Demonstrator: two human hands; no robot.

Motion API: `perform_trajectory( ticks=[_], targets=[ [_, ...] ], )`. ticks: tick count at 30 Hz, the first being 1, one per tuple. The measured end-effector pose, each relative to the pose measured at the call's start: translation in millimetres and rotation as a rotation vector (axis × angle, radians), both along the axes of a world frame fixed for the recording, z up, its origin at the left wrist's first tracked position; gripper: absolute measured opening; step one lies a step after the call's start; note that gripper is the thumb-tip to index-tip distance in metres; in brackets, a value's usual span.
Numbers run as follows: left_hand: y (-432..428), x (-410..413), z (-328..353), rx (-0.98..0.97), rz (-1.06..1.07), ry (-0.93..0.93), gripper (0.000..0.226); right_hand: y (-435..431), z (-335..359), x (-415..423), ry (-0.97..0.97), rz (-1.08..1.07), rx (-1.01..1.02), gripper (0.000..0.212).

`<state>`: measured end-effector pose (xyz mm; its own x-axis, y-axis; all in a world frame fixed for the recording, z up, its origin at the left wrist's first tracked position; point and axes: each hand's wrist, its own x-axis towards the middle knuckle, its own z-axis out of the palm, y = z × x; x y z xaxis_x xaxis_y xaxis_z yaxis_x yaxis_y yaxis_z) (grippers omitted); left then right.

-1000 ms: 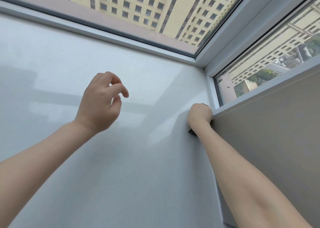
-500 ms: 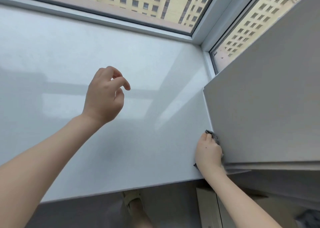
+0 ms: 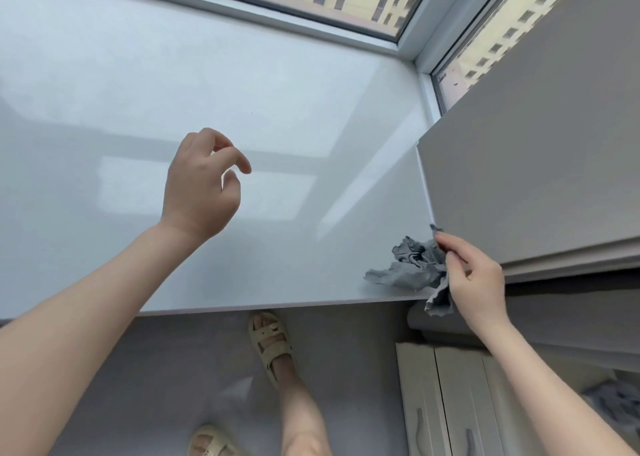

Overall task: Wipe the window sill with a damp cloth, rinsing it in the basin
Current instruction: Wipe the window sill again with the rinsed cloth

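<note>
Pinching the grey cloth [image 3: 412, 268] between thumb and fingertips, the right hand [image 3: 476, 282] sits at the near right corner of the window sill [image 3: 242, 91], close against the grey side wall [image 3: 536, 150]. Cloth is crumpled. Most of it lies on the sill by the front edge, and one tail hangs off the edge below the hand. Top tip of the cloth touches the wall's lower corner.

Left hand [image 3: 202, 188] hovers over the middle of the sill and holds nothing. Fingers are loosely curled, index tip near the thumb but apart from it. Can't tell whether it touches the surface.

Sill is white and glossy, with pale window reflections on it. White window frame [image 3: 311, 15] runs along the far side and turns at the far right corner. A yellow building facade shows behind the glass.

Below the sill edge: grey floor [image 3: 346, 369] and two feet in beige sandals [image 3: 270, 344], one just under the edge, the other at the bottom of view. White cabinet doors [image 3: 450, 403] with grey handles stand lower right, under the right forearm.
</note>
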<state>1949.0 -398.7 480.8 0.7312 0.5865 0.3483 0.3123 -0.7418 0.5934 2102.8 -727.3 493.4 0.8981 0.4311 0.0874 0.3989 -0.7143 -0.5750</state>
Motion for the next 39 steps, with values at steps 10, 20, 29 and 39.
perform_trajectory(
  ticks=[10,20,29,39],
  targets=[
    [9.5,-34.0,-20.1,0.0,0.057,0.013,0.02,36.8,-90.1,-0.5,-0.026,0.021,-0.54,0.083],
    [37.3,-91.3,-7.0,0.031,0.152,0.001,0.021,223.4,-89.3,-155.9,-0.089,0.732,-0.444,0.055],
    [85.5,-161.0,-15.4,0.009,0.336,0.014,0.021,145.9,-92.9,-5.7,0.007,-0.285,-0.471,0.056],
    [153.6,-214.5,-22.4,-0.053,0.624,0.011,0.022,396.4,-99.8,-251.7,-0.24,0.96,-0.352,0.053]
  ],
)
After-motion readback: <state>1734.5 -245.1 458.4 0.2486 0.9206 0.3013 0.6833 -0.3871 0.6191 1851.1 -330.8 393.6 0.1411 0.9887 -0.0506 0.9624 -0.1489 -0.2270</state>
